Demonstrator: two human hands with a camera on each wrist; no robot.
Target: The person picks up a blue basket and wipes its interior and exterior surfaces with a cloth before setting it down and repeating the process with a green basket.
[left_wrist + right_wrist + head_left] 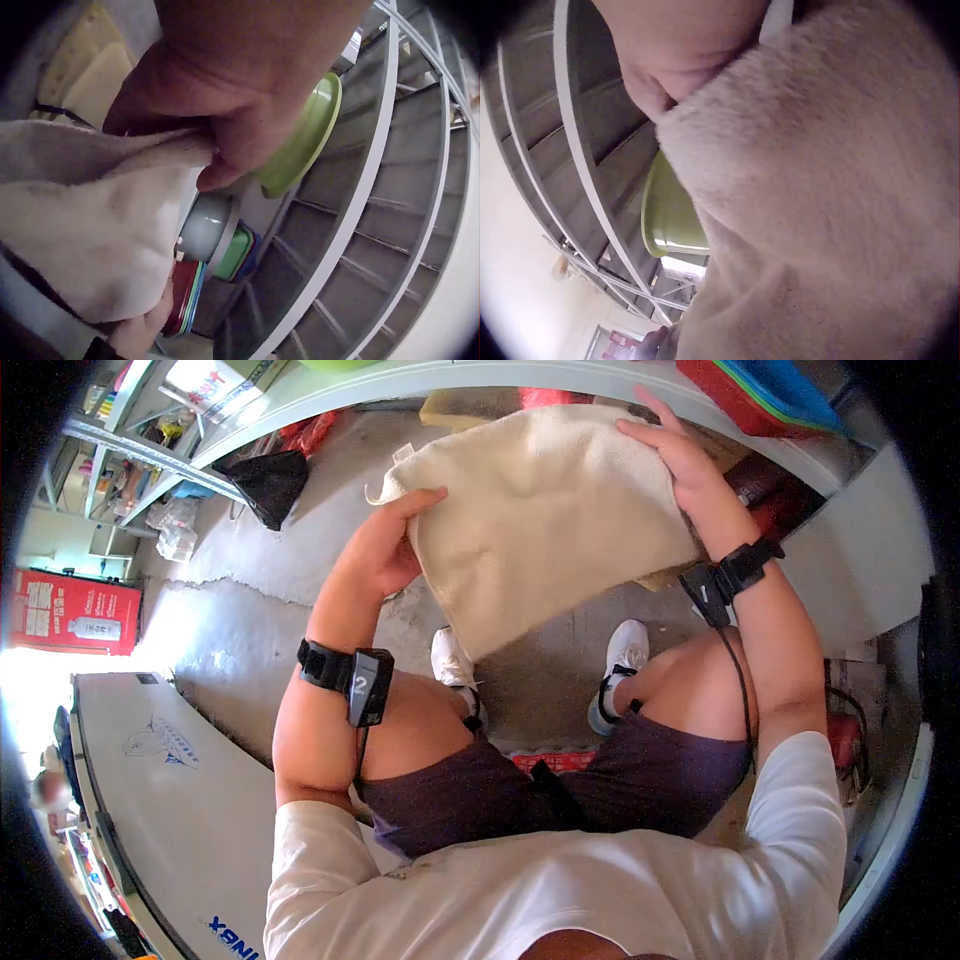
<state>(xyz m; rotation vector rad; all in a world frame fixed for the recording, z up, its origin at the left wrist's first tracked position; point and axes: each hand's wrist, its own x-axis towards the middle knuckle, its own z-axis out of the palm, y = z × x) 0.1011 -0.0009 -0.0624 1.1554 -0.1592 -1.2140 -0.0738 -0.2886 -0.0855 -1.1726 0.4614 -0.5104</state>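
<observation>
A cream, fuzzy cloth (550,510) hangs spread between the two hands above the floor, its lower edge slanting; a small tag sticks out at its upper left. The left hand (393,545) grips its left edge with the thumb on the near face. At the upper right edge, the right hand (680,455) holds it, thumb on the near face and a finger extended beyond the edge. In the left wrist view the cloth (90,217) drapes from the left hand (217,105). The right wrist view has the right hand (682,67) at the edge of the cloth (825,180).
White shelving (400,380) runs across the top, with stacked coloured trays (770,400) at right and a green basin (307,142). A black bag (268,485) hangs at upper left. A white cabinet (170,800) stands at lower left. White shoes (627,650) rest on the floor.
</observation>
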